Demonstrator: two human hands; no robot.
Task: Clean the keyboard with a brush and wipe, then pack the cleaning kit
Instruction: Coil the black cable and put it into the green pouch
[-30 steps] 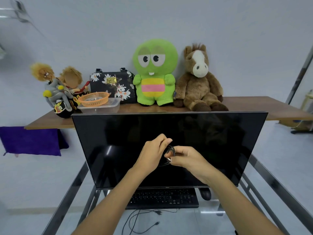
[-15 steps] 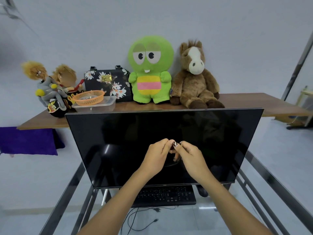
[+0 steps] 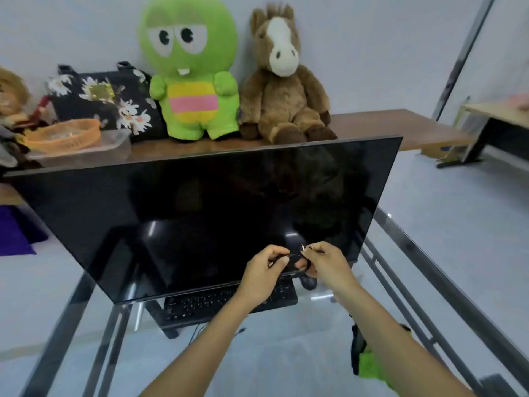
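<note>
Head view, single frame. Both hands meet low and right of centre, in front of the dark monitor [image 3: 206,213]. Left hand [image 3: 264,272]: grip pinched on a coil of thin black cable [image 3: 294,260]. Right hand [image 3: 326,263]: grip also pinched on the same cable, at its right side, with a small metal-looking end showing just above the fingertips; too small to tell what it is.

Keyboard [image 3: 217,303]: black, lying flat on the glass tabletop [image 3: 286,353] directly below the monitor's lower edge, partly hidden by the left forearm. A dark mouse [image 3: 309,282] sits just beside its right end. A loose wire hangs under the glass near the keyboard.

Lower right of the frame: something green and black [image 3: 366,362], partly covered by the right forearm; cannot identify.

Upper frame, on the wooden shelf [image 3: 386,121] behind the monitor: green plush [image 3: 191,73], brown horse plush [image 3: 283,81], floral bag [image 3: 100,96], orange basket [image 3: 63,134].
</note>
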